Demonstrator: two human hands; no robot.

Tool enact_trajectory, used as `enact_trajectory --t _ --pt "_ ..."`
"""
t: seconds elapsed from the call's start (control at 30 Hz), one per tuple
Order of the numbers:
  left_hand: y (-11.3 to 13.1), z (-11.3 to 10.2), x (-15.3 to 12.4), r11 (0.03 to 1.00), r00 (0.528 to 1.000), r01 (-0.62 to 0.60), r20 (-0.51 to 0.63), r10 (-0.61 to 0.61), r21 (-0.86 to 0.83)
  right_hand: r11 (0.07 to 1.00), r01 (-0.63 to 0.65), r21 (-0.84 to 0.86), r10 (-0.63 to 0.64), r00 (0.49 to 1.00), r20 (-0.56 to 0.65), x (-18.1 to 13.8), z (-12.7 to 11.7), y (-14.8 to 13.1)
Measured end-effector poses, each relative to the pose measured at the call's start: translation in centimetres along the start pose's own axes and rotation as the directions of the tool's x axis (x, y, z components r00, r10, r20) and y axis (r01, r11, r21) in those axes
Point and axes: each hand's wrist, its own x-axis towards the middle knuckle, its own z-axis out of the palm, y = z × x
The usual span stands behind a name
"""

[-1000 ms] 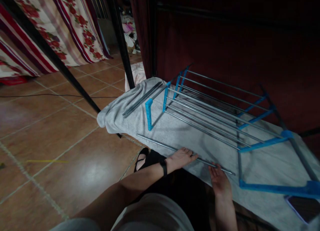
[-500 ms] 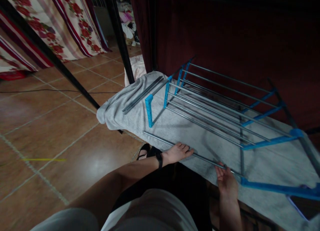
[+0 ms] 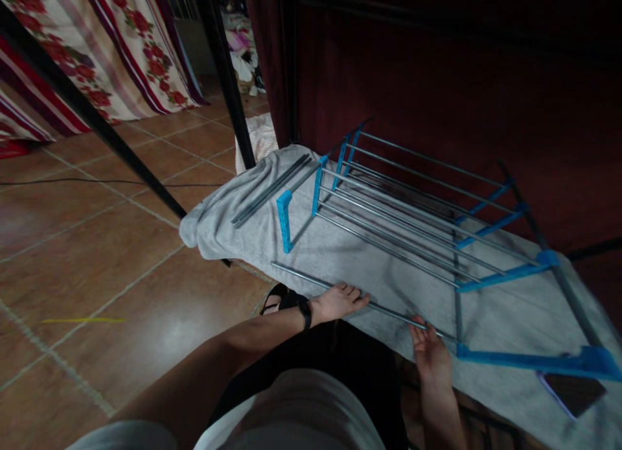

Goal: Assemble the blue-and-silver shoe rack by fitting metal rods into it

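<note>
The left hand's (image 3: pixel 343 301) fingers, palm down, are curled over the rod (image 3: pixel 302 275) and look clamped on it. The right hand's (image 3: pixel 432 359) fingers, palm up, appear pinched on it from beneath, though the thumb is hard to make out. Just past them the rod's end now reaches the blue corner (image 3: pixel 462 351); a second ago a gap lay between. So rod and corner probably need handling together, with little slide left to the right; whether they join cannot be told.

The blanket's (image 3: pixel 340 262) front edge runs just below both hands, against the lap. Left of the left fingers the rod's other end is free, short of the blue foot (image 3: pixel 284 224). Ahead, a strip of blanket leaves room before the rack (image 3: pixel 430 217). Farthest right of the fingers, a phone (image 3: pixel 576 393) lies beside the lower bar (image 3: pixel 519 361).
</note>
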Motion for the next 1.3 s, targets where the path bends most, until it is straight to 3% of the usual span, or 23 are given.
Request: enact_trajectory --t 0.97,1.3 --pt "-0.1 0.2 0.0 0.997 0.999 -0.041 -0.027 0.039 -0.07 0.996 -0.074 0.048 0.075 0.997 -0.034 -0.5 0.3 -0.7" --pt "-0.1 -0.5 -0.1 0.999 0.999 -0.026 0.031 0.027 -0.047 0.986 -0.142 0.082 0.149 0.986 -0.076 -1.3 -2.4 -0.9"
